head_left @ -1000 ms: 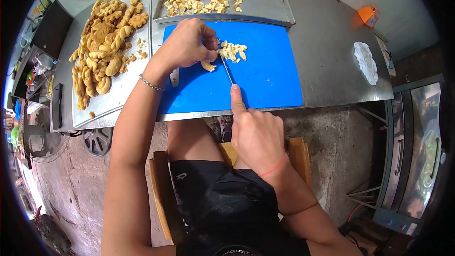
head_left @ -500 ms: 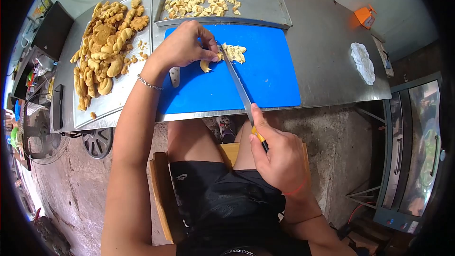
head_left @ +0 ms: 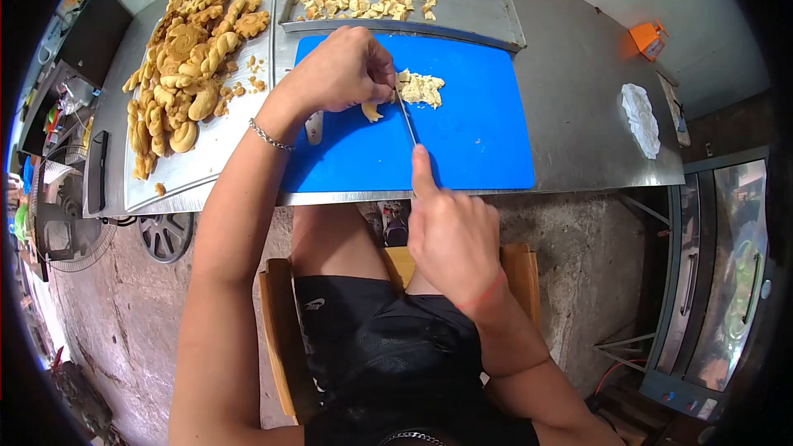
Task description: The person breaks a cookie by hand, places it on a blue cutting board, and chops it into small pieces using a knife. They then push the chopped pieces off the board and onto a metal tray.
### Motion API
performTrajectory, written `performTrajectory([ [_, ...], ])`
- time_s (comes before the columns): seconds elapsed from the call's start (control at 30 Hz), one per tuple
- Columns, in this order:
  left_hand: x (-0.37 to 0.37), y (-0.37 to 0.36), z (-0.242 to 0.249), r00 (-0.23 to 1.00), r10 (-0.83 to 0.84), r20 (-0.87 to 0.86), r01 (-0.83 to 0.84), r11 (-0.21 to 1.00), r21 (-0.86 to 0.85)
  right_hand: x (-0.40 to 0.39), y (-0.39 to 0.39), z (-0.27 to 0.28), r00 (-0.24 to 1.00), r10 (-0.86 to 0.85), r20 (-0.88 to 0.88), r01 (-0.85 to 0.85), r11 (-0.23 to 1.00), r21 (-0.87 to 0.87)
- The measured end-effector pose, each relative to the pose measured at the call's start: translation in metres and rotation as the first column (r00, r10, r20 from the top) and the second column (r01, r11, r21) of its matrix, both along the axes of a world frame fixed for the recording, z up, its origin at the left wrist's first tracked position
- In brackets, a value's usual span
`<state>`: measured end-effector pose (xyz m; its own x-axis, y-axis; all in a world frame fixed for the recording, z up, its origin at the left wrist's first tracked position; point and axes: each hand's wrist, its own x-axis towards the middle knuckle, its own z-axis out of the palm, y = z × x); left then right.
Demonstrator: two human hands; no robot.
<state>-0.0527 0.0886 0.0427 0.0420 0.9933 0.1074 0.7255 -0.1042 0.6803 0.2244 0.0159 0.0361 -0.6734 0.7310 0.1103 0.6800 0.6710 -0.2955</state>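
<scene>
My left hand (head_left: 351, 70) is closed over a piece of bread (head_left: 372, 111) on the blue cutting board (head_left: 487, 144), its fingertips pinched beside the blade. My right hand (head_left: 454, 239) is wrapped round the knife (head_left: 406, 120), index finger stretched along its back; the handle is hidden in the palm. The blade's tip end lies between my left fingertips and a small heap of chopped pieces (head_left: 421, 88). A white-handled utensil (head_left: 314, 127), partly under my left wrist, rests on the board's left side.
Left of the board, a light tray (head_left: 198, 163) holds many twisted and flower-shaped breads and crumbs. Behind it, a metal tray (head_left: 471, 12) bears cut pieces. To the right lie a crumpled white cloth (head_left: 640, 120) and an orange object (head_left: 648, 40). A fan (head_left: 70, 215) stands left.
My right hand has moved forward and left with the knife, pushing the blade further over the board. My left hand stays at the bread. The whole view has shifted slightly.
</scene>
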Motion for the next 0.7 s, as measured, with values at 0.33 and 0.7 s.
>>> performTrajectory([
  [0.33, 0.004, -0.006, 0.017, 0.995, -0.048, 0.086, 0.056, 0.994, -0.090, 0.022, 0.005, 0.003, 1.000, 0.023, -0.014, -0.023, 1.000, -0.017],
  [0.7, 0.007, -0.007, 0.013, 0.994, -0.108, -0.035, 0.107, 0.994, -0.030, 0.008, 0.004, -0.009, 0.984, -0.095, -0.148, 0.072, 0.986, -0.152],
])
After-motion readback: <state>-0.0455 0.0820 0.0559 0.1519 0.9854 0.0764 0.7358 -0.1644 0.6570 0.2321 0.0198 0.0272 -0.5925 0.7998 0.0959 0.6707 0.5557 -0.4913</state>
